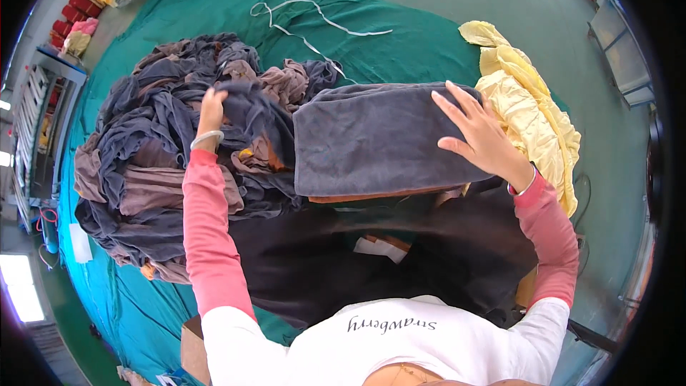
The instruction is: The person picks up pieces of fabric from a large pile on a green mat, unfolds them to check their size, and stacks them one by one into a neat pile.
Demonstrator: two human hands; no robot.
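At the left, my left hand (pixel 211 116) is closed on the edge of a dark grey cloth (pixel 254 109), which is partly smeared by motion. That cloth lies against a large crumpled heap of dark grey and brown cloths (pixel 153 150). To the right of the heap sits a neat stack of folded dark grey cloths (pixel 379 139), with a rust-brown layer along its near edge. My right hand (pixel 482 136) is spread flat over the right end of the stack, fingers apart, with nothing gripped.
Crumpled yellow fabric (pixel 532 111) lies right of the stack. A green sheet (pixel 421 36) covers the floor, with a loose white cord (pixel 314 39) beyond the stack. A metal rack (pixel 36 136) stands far left, and a grey panelled cabinet (pixel 620 50) far right.
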